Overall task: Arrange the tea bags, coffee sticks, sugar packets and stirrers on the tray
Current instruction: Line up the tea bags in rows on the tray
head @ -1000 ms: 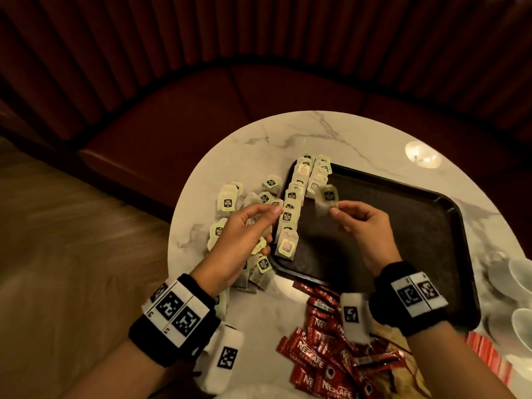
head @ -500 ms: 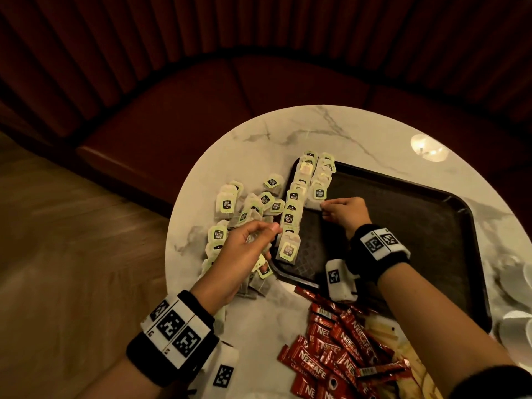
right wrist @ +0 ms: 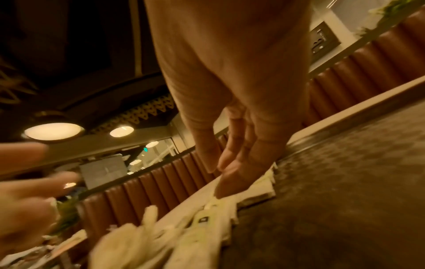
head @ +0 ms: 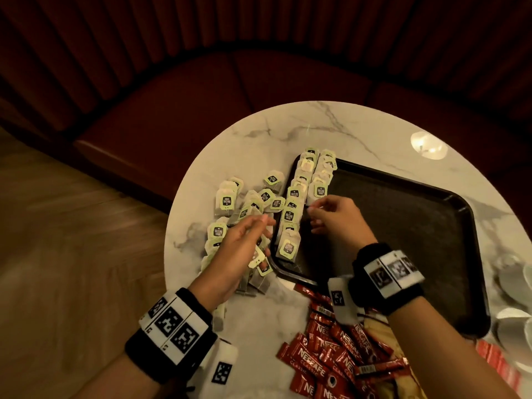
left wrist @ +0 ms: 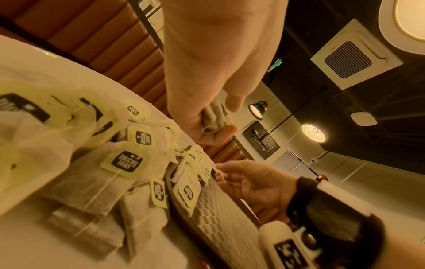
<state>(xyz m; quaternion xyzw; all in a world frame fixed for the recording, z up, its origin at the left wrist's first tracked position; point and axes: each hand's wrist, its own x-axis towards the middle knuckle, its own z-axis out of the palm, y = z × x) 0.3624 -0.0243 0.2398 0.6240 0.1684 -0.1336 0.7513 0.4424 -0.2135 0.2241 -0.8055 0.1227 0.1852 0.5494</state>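
A dark tray (head: 403,226) lies on the round marble table (head: 288,131). Two rows of green-tagged tea bags (head: 293,203) run along the tray's left edge. More loose tea bags (head: 227,201) are heaped on the table left of the tray. My left hand (head: 266,226) hovers over that heap; in the left wrist view its thumb and fingers pinch one tea bag (left wrist: 215,116). My right hand (head: 313,217) is over the tray with relaxed, straight fingers (right wrist: 230,182) touching the nearest bag (right wrist: 255,189) of the second row. Red coffee sticks (head: 325,367) are piled at the table's near edge.
White cups and saucers (head: 515,283) stand at the table's right edge. A red upholstered bench (head: 201,105) curves behind the table. The table's round left edge drops to a wooden floor (head: 72,254). Most of the tray's floor is bare.
My right hand carried a tea bag down to the second row on the tray, let it go and drew back slightly. My left hand stayed over the loose heap.
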